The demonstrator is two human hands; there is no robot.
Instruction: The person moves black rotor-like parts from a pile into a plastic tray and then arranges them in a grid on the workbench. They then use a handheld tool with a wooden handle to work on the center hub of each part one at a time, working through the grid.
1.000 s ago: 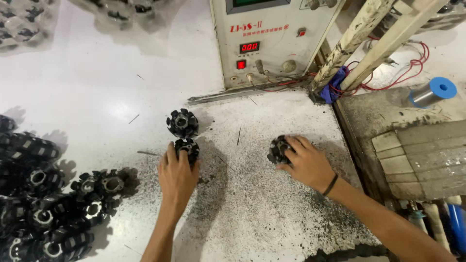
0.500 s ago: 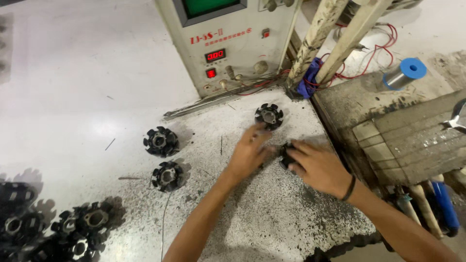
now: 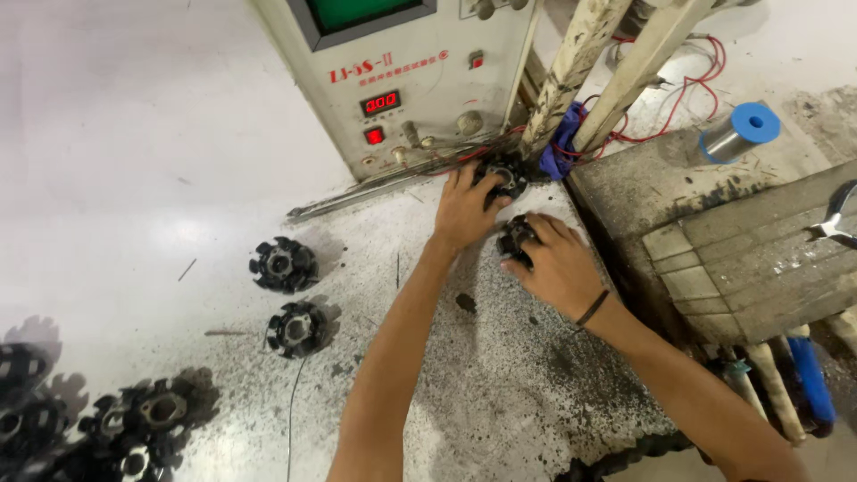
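My left hand (image 3: 464,211) reaches far forward and grips a black toothed stator core (image 3: 505,176) that lies at the foot of the beige test machine (image 3: 402,80). Just behind it, my right hand (image 3: 555,266) closes over a second black core (image 3: 517,239) on the speckled table. A dark band circles my right wrist. Two more black cores (image 3: 283,265) (image 3: 297,328) lie apart at the left of my left forearm.
A heap of several black cores (image 3: 134,419) fills the lower left corner. Wooden posts (image 3: 580,62) and red wires rise right of the machine. A blue-capped spool (image 3: 739,131) and pliers (image 3: 835,219) rest on a grimy block at the right.
My left hand left the two cores at the left and travelled forward to the core by the machine. My right hand moved up with its core. The view shifted right.
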